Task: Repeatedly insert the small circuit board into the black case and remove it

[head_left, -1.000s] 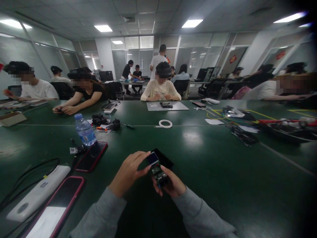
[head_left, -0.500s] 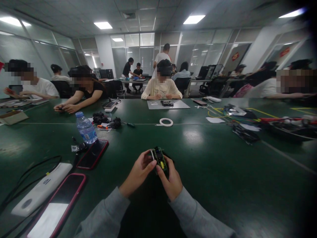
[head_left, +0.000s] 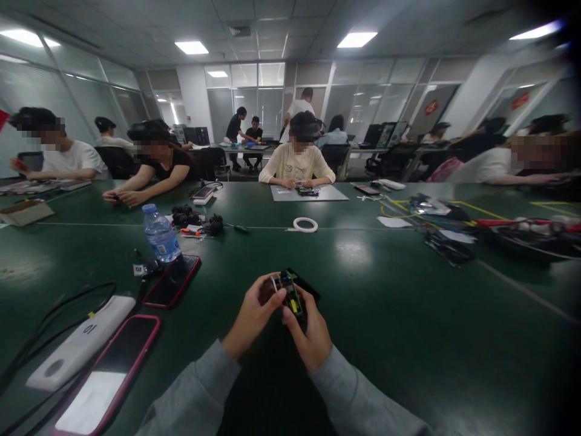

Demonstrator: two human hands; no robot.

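Observation:
Between my two hands, above the green table, is a small circuit board (head_left: 294, 304) with a yellow component and a green edge. My left hand (head_left: 254, 312) is closed on its left side, the thumb lying over the near face. From the right, my right hand (head_left: 310, 332) grips the same board, thumb at its lower end. A flat black piece (head_left: 305, 283) shows just behind the right fingers; whether it is joined to the board I cannot tell. Most of the fingertips are hidden behind the board.
To my left lie a red-edged phone (head_left: 172, 281), a pink-cased phone (head_left: 111, 369), a white power bank (head_left: 82, 342) with black cables and a water bottle (head_left: 162, 236). A white ring-shaped roll (head_left: 305, 224) lies ahead. Cables (head_left: 449, 247) are at right. Several people sit around.
The board has tilted slightly in my hands, and more of the flat black piece shows behind it. Across the table, a person's hands have come down onto the device on the grey mat.

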